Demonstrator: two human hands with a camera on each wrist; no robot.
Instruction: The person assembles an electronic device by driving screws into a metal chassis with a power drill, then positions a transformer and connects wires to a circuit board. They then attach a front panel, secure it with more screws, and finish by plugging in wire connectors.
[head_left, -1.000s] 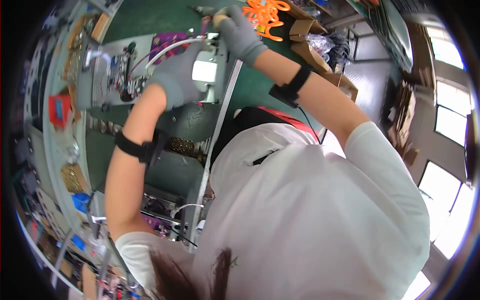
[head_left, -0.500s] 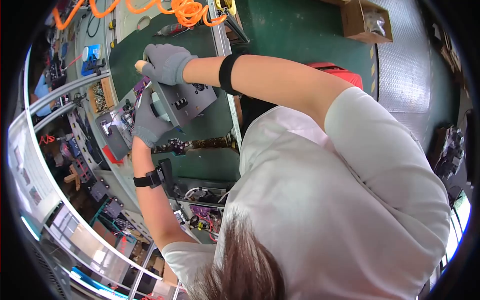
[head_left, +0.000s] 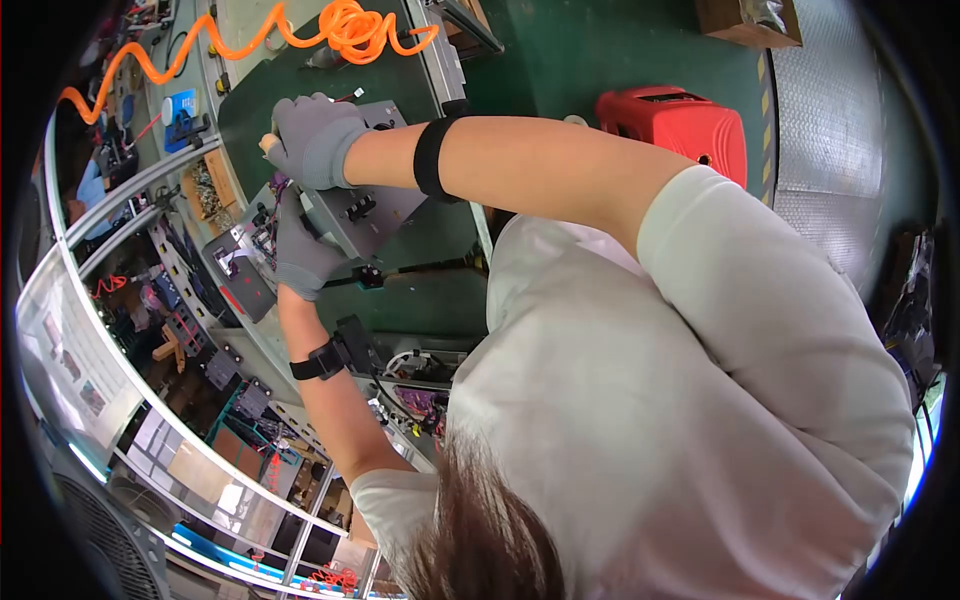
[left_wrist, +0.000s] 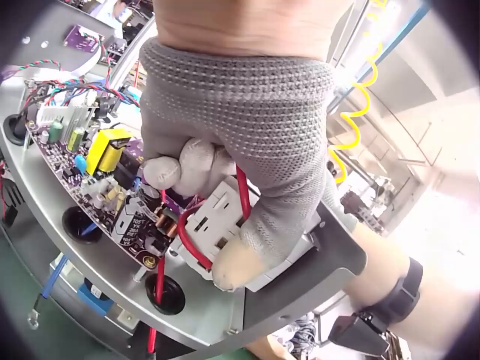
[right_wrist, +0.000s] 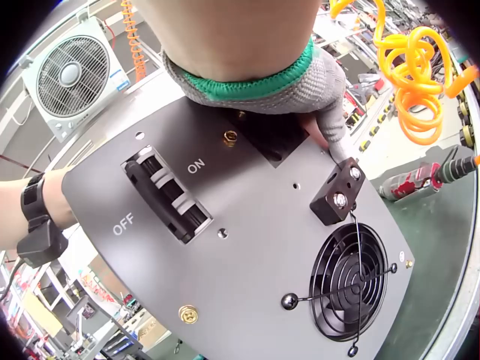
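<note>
An orange coiled hose (head_left: 350, 35) loops over the bench's far end, near a red-and-grey power screwdriver (right_wrist: 411, 182); a red case (head_left: 680, 125) stands on the floor, and a box fan (right_wrist: 73, 75) beyond the panel. The right hand (head_left: 318, 138) and its forearm cover part of the grey ON/OFF panel (right_wrist: 255, 289); its fingers bend at the panel's edge, but whether they hold anything I cannot tell. The left hand (left_wrist: 232, 135) curls over the white breaker block (left_wrist: 212, 215) behind that panel, thumb against it beside a red wire (left_wrist: 196, 249). The metal chassis (left_wrist: 199, 319), on the bench, contains a purple circuit board (left_wrist: 94, 199). One cardboard box (head_left: 190, 190) contains small metal parts; another (head_left: 735, 28), on the floor, clear plastic.
</note>
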